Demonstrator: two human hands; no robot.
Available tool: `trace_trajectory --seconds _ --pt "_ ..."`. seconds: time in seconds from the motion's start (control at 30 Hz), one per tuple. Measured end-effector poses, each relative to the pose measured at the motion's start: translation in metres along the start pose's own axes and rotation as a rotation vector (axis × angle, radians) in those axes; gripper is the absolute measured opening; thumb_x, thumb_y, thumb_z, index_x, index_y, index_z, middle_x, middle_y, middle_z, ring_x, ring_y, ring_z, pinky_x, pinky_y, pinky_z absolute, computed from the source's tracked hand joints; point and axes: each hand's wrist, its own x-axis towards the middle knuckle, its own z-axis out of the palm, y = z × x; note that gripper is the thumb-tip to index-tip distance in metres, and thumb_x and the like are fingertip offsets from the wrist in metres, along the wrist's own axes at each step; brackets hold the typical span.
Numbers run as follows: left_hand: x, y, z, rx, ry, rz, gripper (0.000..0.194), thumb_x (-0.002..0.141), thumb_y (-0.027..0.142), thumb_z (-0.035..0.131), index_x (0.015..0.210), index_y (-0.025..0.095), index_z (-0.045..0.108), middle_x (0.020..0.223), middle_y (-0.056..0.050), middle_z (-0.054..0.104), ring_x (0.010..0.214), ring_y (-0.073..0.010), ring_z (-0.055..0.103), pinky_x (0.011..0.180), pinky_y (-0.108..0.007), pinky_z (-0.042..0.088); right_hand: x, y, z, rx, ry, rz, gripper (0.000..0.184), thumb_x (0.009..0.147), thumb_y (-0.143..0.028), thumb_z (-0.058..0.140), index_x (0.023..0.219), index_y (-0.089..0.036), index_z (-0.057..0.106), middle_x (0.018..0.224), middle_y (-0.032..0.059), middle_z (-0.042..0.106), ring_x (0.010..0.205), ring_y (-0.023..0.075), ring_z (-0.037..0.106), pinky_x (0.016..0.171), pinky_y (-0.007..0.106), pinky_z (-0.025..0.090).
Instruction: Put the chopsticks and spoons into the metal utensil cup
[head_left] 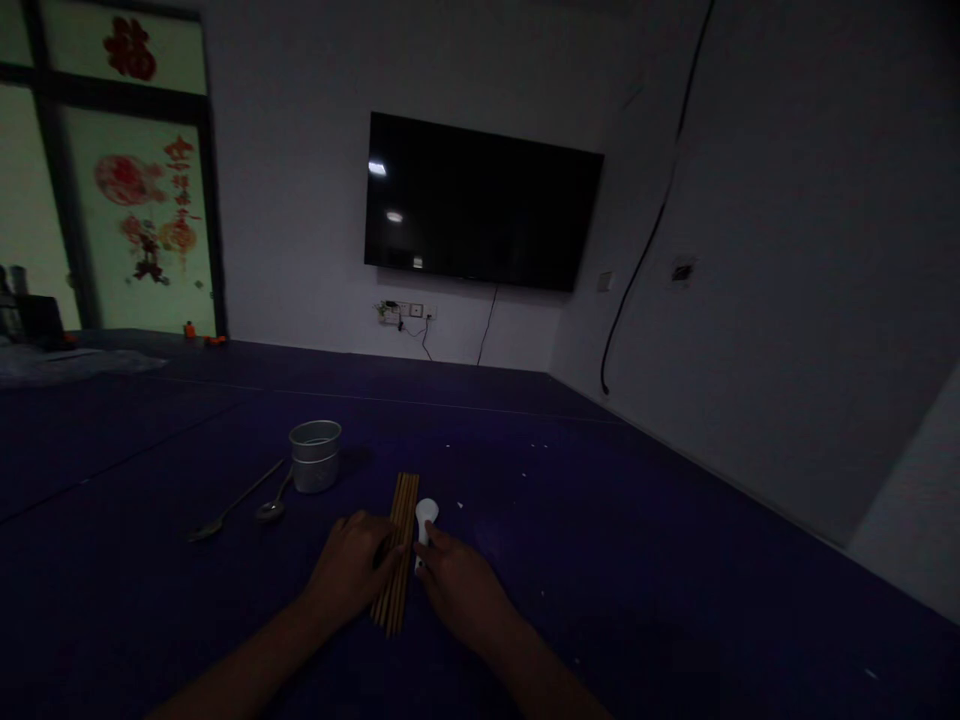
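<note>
A bundle of wooden chopsticks [403, 505] lies lengthwise on the dark blue floor mat [600, 560] in front of me. My left hand [351, 568] rests on the bundle's left side, fingers curled over the sticks. My right hand [461, 590] lies just right of the bundle, its fingertips on the handle of a white spoon [426, 518] that lies beside the chopsticks. Whether either hand has lifted anything cannot be told in the dim light.
A small metal cup [315, 456] stands beyond the chopsticks to the left. Two metal spoons [234, 508] lie left of the cup. A black television [480, 203] hangs on the far wall, with sockets and cables beneath. A window with red decorations is at far left.
</note>
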Motion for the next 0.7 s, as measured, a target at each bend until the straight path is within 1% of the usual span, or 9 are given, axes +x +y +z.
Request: trace_trajectory --seconds 0.3,0.5,0.6,0.67,0.7 --pt "0.001 -0.001 0.0 -0.02 -0.002 0.011 0.028 0.087 0.034 0.043 0.1 0.022 0.064 0.102 -0.006 0.068 0.101 -0.0221 0.057 0.085 -0.036 0.039 -0.002 0.0 -0.002 0.022 -0.008 0.012 0.031 0.087 -0.017 0.046 0.114 -0.016 0.062 0.133 0.0158 0.05 0.114 0.0258 0.055 0.095 0.037 0.044" --pt "0.0 0.003 -0.004 0.012 -0.001 0.029 0.03 0.088 0.035 0.04 0.101 0.022 0.064 0.101 -0.007 0.068 0.099 -0.022 0.058 0.083 -0.035 0.041 -0.003 0.0 -0.001 0.029 0.039 0.008 0.03 0.088 -0.02 0.047 0.113 -0.018 0.063 0.132 0.0131 0.052 0.114 0.0246 0.054 0.095 0.036 0.044" --pt "0.003 0.005 -0.014 0.129 -0.006 0.003 0.034 0.089 0.031 0.036 0.091 0.018 0.067 0.094 -0.01 0.069 0.093 -0.023 0.06 0.08 -0.035 0.042 -0.003 0.0 -0.001 0.012 0.063 -0.003 0.031 0.088 -0.02 0.047 0.115 -0.02 0.062 0.132 0.0118 0.052 0.113 0.0246 0.055 0.094 0.038 0.044" --pt "0.007 0.0 -0.027 0.252 -0.019 -0.083 0.038 0.089 0.026 0.032 0.083 0.014 0.068 0.085 -0.012 0.069 0.085 -0.0248 0.063 0.076 -0.037 0.044 -0.003 -0.001 -0.001 0.014 0.072 -0.021 0.032 0.087 -0.02 0.047 0.116 -0.021 0.061 0.131 0.0108 0.052 0.113 0.0244 0.054 0.095 0.038 0.044" --pt "0.008 -0.005 -0.034 0.308 -0.021 -0.149 0.039 0.088 0.024 0.031 0.082 0.013 0.068 0.082 -0.013 0.068 0.082 -0.026 0.064 0.073 -0.038 0.045 -0.003 -0.001 -0.001 0.016 0.075 -0.032 0.032 0.087 -0.02 0.047 0.116 -0.021 0.061 0.131 0.0102 0.053 0.113 0.0241 0.054 0.095 0.038 0.043"
